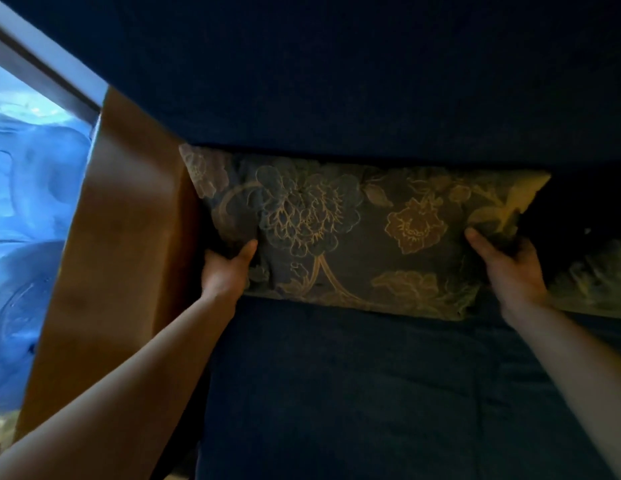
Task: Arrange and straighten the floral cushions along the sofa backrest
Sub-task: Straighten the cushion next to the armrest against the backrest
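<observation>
A long dark cushion with gold floral stitching (357, 233) stands on its lower edge against the dark blue sofa backrest (337, 98), its left end touching the brown armrest. My left hand (226, 268) grips its lower left corner, thumb on the front. My right hand (510, 265) grips the right end, thumb pressed into the fabric. A second floral cushion (593, 282) lies to the right, mostly cut off by the frame edge.
The brown armrest (122, 254) closes off the sofa on the left. The dark blue seat (371, 393) stretches below the cushion. Beyond the armrest are a bright blue shape (28, 220) and a pale frame (42, 67).
</observation>
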